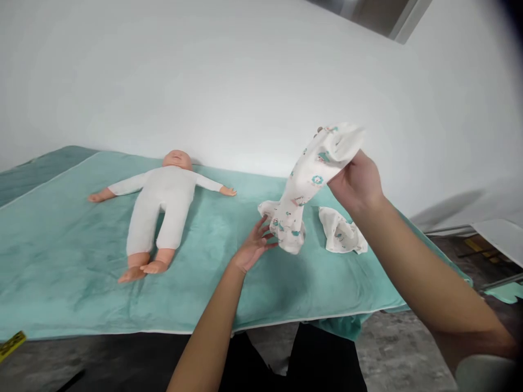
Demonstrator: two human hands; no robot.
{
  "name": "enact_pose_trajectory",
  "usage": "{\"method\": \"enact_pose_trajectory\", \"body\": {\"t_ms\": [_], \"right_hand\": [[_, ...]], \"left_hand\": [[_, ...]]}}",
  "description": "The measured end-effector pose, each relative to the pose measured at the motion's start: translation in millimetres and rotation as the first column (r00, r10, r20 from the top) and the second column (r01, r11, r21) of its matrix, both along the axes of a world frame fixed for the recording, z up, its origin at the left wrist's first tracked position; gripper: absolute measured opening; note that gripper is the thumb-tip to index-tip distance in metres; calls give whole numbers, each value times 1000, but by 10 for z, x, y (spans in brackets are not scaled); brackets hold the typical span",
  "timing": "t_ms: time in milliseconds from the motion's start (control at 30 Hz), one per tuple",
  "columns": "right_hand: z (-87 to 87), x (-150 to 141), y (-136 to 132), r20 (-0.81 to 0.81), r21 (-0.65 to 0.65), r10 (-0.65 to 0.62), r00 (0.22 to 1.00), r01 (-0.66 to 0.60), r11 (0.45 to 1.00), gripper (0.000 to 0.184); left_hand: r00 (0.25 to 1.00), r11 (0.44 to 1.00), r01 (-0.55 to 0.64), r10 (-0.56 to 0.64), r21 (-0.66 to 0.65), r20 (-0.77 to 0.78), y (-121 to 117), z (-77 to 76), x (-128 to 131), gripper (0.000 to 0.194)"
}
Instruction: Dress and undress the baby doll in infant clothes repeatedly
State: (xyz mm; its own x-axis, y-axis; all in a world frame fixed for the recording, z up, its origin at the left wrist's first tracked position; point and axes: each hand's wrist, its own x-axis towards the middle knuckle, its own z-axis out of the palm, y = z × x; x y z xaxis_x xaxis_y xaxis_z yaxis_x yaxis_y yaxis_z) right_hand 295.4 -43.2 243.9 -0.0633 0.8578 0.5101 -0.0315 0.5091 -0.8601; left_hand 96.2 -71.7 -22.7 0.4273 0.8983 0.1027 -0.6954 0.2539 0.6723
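Note:
My right hand (359, 182) is closed on the upper end of a white baby garment (312, 177) with green and pink prints; its exact cut cannot be made out. The cloth hangs down to the left, bunched at its lower end. Beside that end is my left hand (255, 245), fingers spread, with the fingertips at or just touching the fabric. A second printed white baby garment (341, 234) lies crumpled on the bed, below my right hand. To the left a baby doll (165, 188) in a white suit lies on its back with arms outstretched.
A green plush cover (216, 228) spreads over the bed, which stands against a white wall (204, 71). Grey floor (392, 348) shows along the front edge. At the far right is a white-topped stand (500, 239); a yellow label (12, 345) shows at lower left.

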Motion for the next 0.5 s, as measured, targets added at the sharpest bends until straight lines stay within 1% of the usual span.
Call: {"method": "enact_pose_trajectory", "body": {"t_ms": [67, 133, 167, 200, 233, 267, 300, 333, 367, 400, 433, 467, 500], "right_hand": [[-159, 35, 75, -5, -6, -18, 1000, 18, 1000, 28], [-414, 186, 201, 25, -20, -87, 996, 87, 996, 29], [-570, 295, 261, 72, -32, -141, 987, 144, 989, 30], [-740, 421, 304, 162, -47, -205, 965, 215, 975, 32], [-918, 558, 321, 290, -61, -269, 919, 298, 953, 36], [-1097, 702, 306, 442, -68, -314, 840, 380, 922, 40], [-1274, 849, 260, 605, -69, -316, 731, 443, 894, 44], [-1442, 998, 187, 749, -53, -295, 593, 498, 866, 48], [-1598, 1147, 97, 859, -25, -261, 440, 546, 838, 54], [-1737, 1296, 1, 932, 10, -220, 286, 590, 808, 58], [-1856, 1446, -93, 972, 51, -182, 147, 626, 778, 60], [-1952, 1597, -176, 988, 98, -154, 30, 646, 757, 59], [-2023, 1748, -244, 988, 146, -140, -61, 649, 747, 56]], "left_hand": [[999, 998, -24, 22, -55, -30, 1, -12, -7, 73], [998, 997, 5, -10, -81, -57, -4, 7, -21, 59], [998, 995, 17, -23, -95, -65, -7, 23, -29, 52], [997, 993, 13, -21, -115, -68, -7, 38, -37, 47], [998, 990, -9, -1, -144, -67, -3, 49, -44, 43], [998, 984, -44, 34, -175, -62, 5, 54, -49, 41], [996, 976, -86, 77, -200, -52, 17, 53, -51, 40], [992, 969, -126, 120, -213, -41, 33, 48, -50, 39], [987, 963, -162, 159, -216, -31, 50, 42, -46, 38], [981, 958, -193, 191, -212, -28, 66, 36, -40, 38], [976, 955, -216, 214, -205, -31, 80, 33, -34, 38], [972, 952, -235, 232, -198, -39, 92, 32, -29, 38], [968, 949, -251, 246, -193, -50, 100, 31, -26, 37]]}}
